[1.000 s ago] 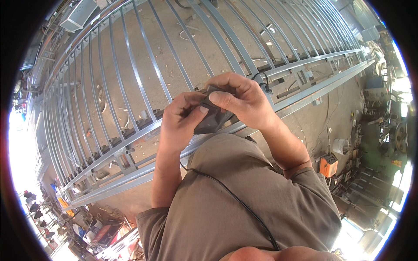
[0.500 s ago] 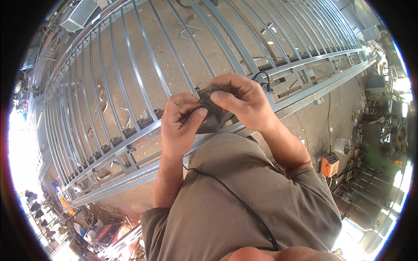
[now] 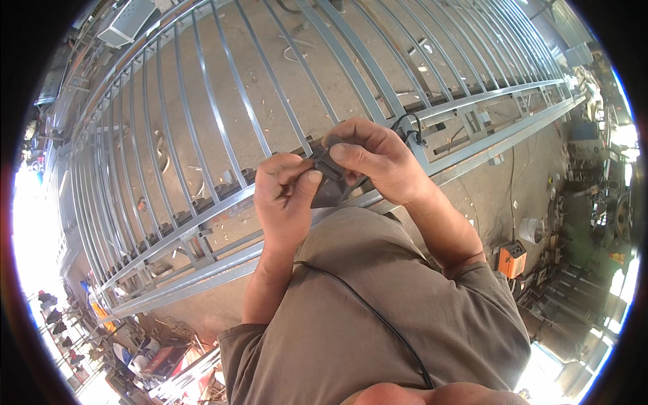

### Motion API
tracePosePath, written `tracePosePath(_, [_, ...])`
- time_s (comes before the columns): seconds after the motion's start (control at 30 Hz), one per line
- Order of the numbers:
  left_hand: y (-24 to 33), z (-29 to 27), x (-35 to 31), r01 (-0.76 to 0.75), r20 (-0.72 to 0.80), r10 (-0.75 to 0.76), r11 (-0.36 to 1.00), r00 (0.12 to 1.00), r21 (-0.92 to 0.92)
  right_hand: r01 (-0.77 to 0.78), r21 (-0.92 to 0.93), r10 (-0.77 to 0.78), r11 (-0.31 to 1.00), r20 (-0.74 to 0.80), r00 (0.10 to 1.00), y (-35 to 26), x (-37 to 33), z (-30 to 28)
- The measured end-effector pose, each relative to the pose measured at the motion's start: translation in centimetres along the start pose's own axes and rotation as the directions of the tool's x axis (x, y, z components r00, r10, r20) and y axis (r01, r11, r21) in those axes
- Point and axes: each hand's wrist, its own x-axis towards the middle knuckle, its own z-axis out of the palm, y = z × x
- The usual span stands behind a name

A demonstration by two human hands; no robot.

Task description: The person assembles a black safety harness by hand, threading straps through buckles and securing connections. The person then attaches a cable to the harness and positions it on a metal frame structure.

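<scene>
In front of my belly, both hands are raised to a dark grey piece (image 3: 331,194), flat-looking below and with a narrow bar-like edge at the top. Its exact kind I cannot make out. My left hand (image 3: 280,196) is closed, thumb and forefinger pinching the piece's left side. On the other side my right hand (image 3: 385,162) is closed too, its thumb pressed against curled fingers at the upper right edge. The fingers cover part of the piece. Just beyond them lies a large frame of grey metal bars (image 3: 236,81).
The frame's near rail (image 3: 189,277) runs across in front of me. A black cable loop (image 3: 408,125) hangs on the frame right of my hands. An orange box (image 3: 511,260) and a white bucket (image 3: 532,231) stand at the right. A black cord (image 3: 358,297) crosses my shirt.
My left hand has shifted slightly right, closer to my right hand. More of the dark piece's bar-like edge shows between the fingers. Both hands keep their pinch.
</scene>
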Motion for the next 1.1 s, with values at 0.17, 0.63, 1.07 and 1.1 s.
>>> tracePosePath(0.17, [-0.5,0.4,0.4,0.036,0.038,-0.028,0.974,0.999,-0.223,-0.027,-0.022,0.027,0.999,-0.012,1.000,0.4,0.1,0.3])
tracePosePath(0.63, [0.2,-0.1,-0.1,0.134,-0.026,-0.138,0.985,0.990,-0.106,-0.068,0.003,0.068,0.998,-0.036,0.997,1.0,0.4,0.7])
tracePosePath(1.07, [1.1,-0.8,-0.3,0.034,0.039,-0.040,0.991,0.998,0.131,-0.079,-0.046,0.076,0.996,-0.055,0.996,0.9,0.1,1.0])
tracePosePath(1.1, [1.3,-0.9,-0.2,0.039,0.050,-0.047,0.988,0.998,0.151,-0.068,-0.044,0.066,0.997,-0.056,0.996,0.9,0.2,1.1])
